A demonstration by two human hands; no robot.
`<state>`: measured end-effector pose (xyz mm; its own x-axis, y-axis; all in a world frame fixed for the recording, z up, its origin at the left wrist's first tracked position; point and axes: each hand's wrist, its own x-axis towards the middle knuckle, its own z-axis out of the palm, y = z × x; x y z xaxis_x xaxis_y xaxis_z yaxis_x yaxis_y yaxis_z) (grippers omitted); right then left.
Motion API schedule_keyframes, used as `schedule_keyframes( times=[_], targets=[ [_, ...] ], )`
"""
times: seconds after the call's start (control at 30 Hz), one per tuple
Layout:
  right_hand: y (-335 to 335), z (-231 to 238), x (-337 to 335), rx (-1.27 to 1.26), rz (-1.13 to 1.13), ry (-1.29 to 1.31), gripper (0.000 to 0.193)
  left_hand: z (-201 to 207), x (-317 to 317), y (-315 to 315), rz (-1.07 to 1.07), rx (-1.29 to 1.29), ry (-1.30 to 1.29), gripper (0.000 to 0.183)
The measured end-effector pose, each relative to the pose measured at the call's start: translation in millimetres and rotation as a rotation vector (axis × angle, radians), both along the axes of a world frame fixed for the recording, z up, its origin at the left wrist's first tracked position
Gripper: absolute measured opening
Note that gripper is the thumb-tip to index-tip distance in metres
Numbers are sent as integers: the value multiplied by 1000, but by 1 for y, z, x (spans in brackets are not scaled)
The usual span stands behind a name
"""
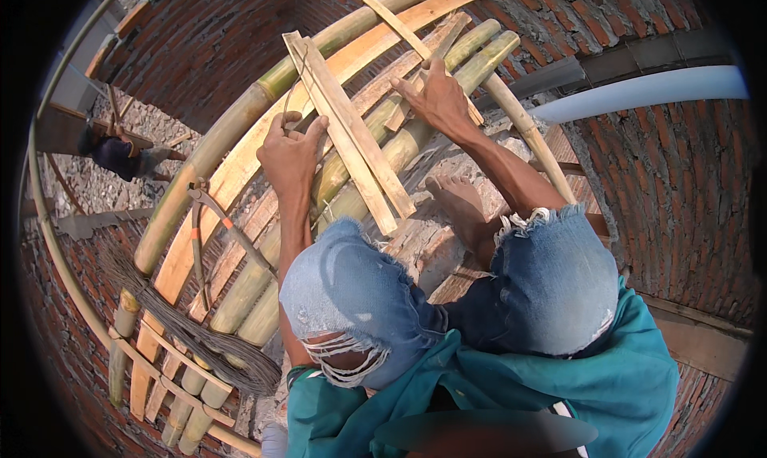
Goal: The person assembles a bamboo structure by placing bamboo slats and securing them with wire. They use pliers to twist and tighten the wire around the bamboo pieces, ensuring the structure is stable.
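Note:
My left hand [292, 156] is closed with its fingers curled around a thin wire [288, 98], which rises in a bend over two narrow pale wooden strips [342, 122]. Those strips lie crosswise over bamboo poles [329, 178] and a long sawn plank [363, 52]. To the right, my right hand [441, 100] hovers at the poles' upper ends, thumb and forefinger apart, with no held thing visible. Beneath it a short wood piece [397, 116] shows, beside another slanting strip [395, 20]. Pincers with orange-marked handles [228, 222] rest on the planks, left of my left forearm.
A bundle of dark wire [192, 330] is draped across the poles at lower left. Brick walls [663, 194] surround the bamboo platform. A pale pipe [639, 94] runs along the right. Another person [120, 154] is at work on rubble below, at far left.

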<state>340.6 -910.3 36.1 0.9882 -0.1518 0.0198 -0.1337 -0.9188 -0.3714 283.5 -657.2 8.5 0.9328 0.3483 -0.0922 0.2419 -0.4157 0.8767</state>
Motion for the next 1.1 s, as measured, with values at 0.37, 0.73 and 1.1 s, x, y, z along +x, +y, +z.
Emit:
schedule_keyframes(
  times=[0.37, 0.73, 1.1],
  targets=[
    [9, -9, -61, 773, 449, 71, 68, -12, 11, -3, 2, -127, 116, 35],
    [24, 1, -54, 303, 803, 295, 58, 71, -5, 71, 231, -392, 36, 40],
    [26, 45, -41, 1417, 1053, 155, 73, 238, 60, 55, 17, -452, -337, 31]
  ],
)
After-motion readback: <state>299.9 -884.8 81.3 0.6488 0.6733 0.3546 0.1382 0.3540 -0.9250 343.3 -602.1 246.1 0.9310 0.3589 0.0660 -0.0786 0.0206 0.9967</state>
